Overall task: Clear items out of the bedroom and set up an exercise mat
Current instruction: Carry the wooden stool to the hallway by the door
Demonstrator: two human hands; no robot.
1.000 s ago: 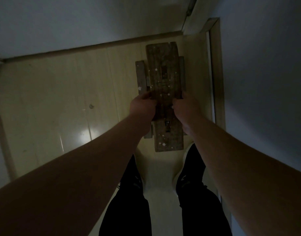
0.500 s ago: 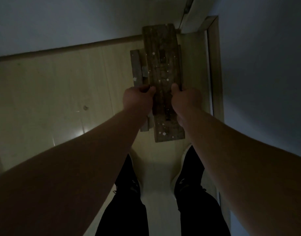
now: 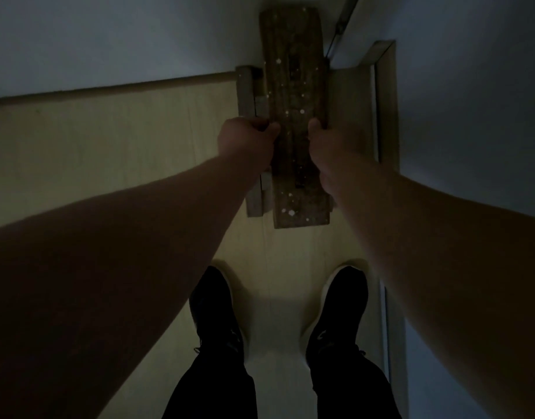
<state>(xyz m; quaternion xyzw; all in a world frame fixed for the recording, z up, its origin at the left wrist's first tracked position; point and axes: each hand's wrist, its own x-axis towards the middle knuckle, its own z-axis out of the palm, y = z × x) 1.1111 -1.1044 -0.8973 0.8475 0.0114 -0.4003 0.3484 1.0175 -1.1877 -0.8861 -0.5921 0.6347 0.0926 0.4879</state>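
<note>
1. The wooden bench (image 3: 293,86) - a long dark plank top flecked with pale spots, with leg pieces showing along its left side - runs lengthwise away from the person, close to the right edge of the floor (image 3: 108,152).
2. The left hand (image 3: 248,140) grips the plank's left long edge about midway. Its fingers are curled over the edge and its thumb lies on the top.
3. The right hand (image 3: 329,143) grips the opposite long edge at the same level. Its thumb is pressed on the top, and its fingers wrap underneath, out of sight.
4. Whether the bench's legs touch the floor cannot be told in the dim light.
5. The bench's far end crosses the baseboard (image 3: 108,89) line in the view and shows against the wall (image 3: 108,40), near the far right corner.
6. On the right, only a narrow strip of floor separates the plank's edge from the door frame (image 3: 385,101).
7. On the left, a broad stretch of floor lies open, up to the baseboard.
8. The left shoe (image 3: 214,309) and right shoe (image 3: 344,306) - black with pale soles - stand apart behind the bench's near end, with floor between them and the bench.
</note>
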